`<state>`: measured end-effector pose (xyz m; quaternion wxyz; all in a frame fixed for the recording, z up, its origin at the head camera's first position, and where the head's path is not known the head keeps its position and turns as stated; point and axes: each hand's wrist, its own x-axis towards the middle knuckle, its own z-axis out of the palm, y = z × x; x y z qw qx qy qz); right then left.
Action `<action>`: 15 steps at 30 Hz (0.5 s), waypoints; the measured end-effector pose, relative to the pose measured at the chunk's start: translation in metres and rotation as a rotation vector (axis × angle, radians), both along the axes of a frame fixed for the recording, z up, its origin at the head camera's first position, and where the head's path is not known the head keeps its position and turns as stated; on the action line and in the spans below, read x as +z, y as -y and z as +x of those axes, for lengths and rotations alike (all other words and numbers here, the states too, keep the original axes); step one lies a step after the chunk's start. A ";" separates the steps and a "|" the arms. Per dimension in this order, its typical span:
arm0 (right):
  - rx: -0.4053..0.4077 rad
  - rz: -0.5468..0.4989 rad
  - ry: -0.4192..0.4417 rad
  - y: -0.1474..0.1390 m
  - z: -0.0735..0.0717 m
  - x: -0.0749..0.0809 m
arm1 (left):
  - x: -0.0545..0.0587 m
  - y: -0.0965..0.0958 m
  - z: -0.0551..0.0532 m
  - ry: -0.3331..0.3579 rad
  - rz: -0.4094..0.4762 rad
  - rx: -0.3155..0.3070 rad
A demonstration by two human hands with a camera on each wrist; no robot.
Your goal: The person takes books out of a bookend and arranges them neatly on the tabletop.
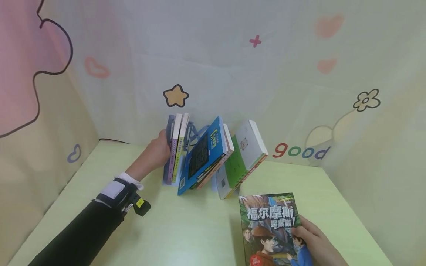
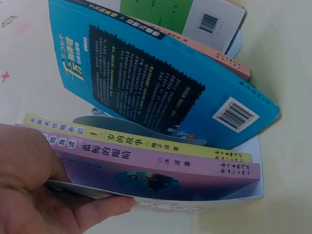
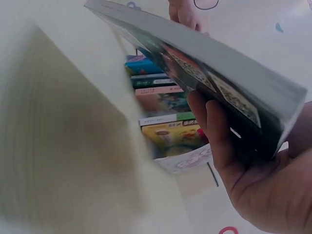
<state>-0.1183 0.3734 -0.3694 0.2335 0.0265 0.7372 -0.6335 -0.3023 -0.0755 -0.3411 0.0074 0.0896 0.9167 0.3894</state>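
Note:
At the left end of a folding book stand, my left hand pinches the pale end panel. Right beside that panel stand a purple-spined book and a yellow-spined book, both upright. A blue book leans to the right of them, with a pink-spined book behind it. My right hand grips a paperback with an illustrated cover, held above the near right of the table. Its fingers lie against one cover in the right wrist view.
Farther right on the stand, a white and green book tilts outward. The pale table is bounded by printed cloth walls behind and at both sides. The paperback casts a shadow on the table.

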 end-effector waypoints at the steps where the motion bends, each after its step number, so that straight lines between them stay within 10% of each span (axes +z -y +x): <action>1: 0.000 -0.005 0.011 -0.001 -0.002 -0.003 | -0.001 0.001 0.001 -0.002 -0.002 0.000; 15: -0.004 -0.058 0.120 -0.013 -0.005 -0.044 | -0.003 -0.002 0.003 -0.001 -0.014 0.012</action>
